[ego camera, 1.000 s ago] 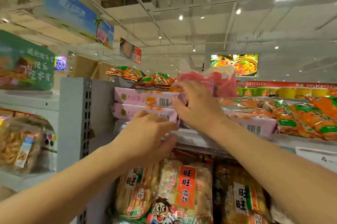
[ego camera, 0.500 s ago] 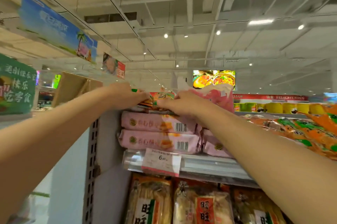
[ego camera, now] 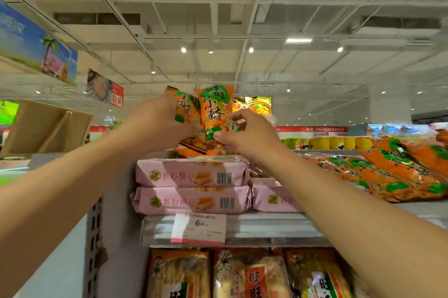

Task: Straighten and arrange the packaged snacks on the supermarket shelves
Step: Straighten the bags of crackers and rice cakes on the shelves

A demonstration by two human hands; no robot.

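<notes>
The top shelf (ego camera: 242,227) carries two stacked pink packets (ego camera: 191,186) at its left end and a sloping row of orange bags (ego camera: 392,176) to the right, with rice cracker bags (ego camera: 247,273) on the shelf below. Half a second ago both hands were low over the flat-lying orange snack bags (ego camera: 208,113) on top of the pink stack; now those bags stand raised and upright above it, so the straightening step looks under way rather than finished. The left hand (ego camera: 155,123) grips the left bag from its side, fingers curled round it. The right hand (ego camera: 247,132) pinches the lower right edge of the other bag between thumb and fingers (ego camera: 232,119).
</notes>
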